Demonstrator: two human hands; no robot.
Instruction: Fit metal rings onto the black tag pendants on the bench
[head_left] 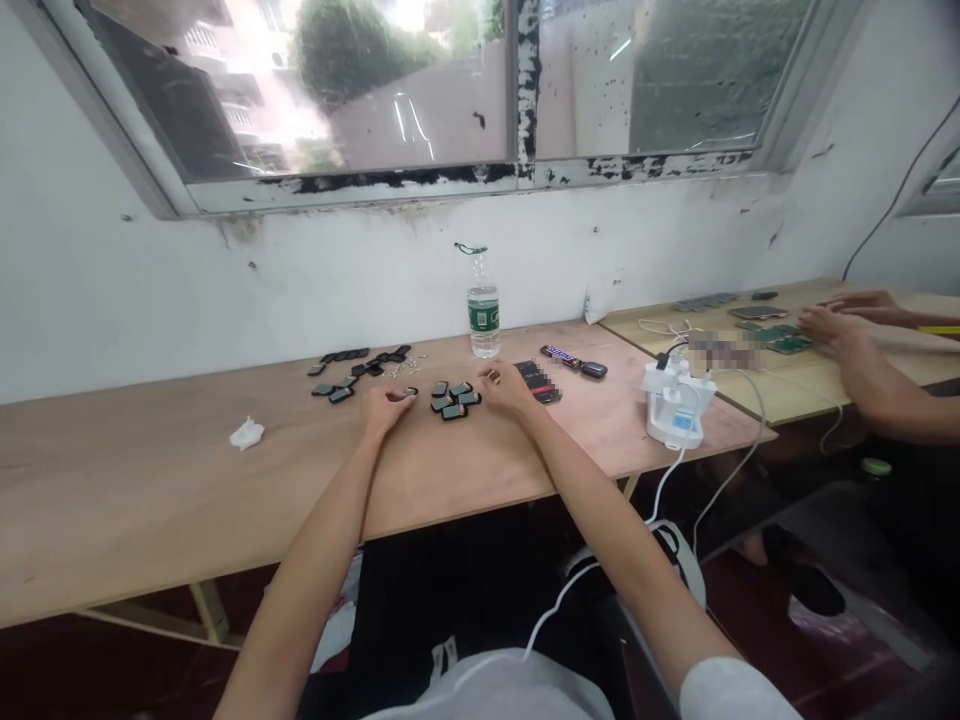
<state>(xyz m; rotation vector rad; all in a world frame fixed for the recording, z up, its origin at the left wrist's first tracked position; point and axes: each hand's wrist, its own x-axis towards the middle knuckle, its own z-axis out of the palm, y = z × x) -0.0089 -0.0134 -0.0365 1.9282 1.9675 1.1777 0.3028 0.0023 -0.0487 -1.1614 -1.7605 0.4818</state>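
My left hand [385, 408] is closed, its thumb and fingers pinching a small dark piece with a grey face [409, 392] just above the wooden tabletop. Between my two hands lies a cluster of small black pieces with grey-green rectangular faces [454, 411]. My right hand [508, 386] is beside the cluster's right edge with its thumb and fingertips pinched together; whatever may be between them is too small to make out. Farther back, beyond my left hand, are more black pieces [379, 362] and similar grey-faced ones [341, 394]. Tiny pale bits [405, 368] are scattered beside them.
A water bottle [484, 320] stands near the wall. Right of my hand are a dark flat package [538, 380], a wrapped bar [561, 356] and a white plug adapter [675, 405] with cables. Crumpled tissue [247, 433] lies left. A co-worker's hands [832, 318] touch green circuit boards [784, 338].
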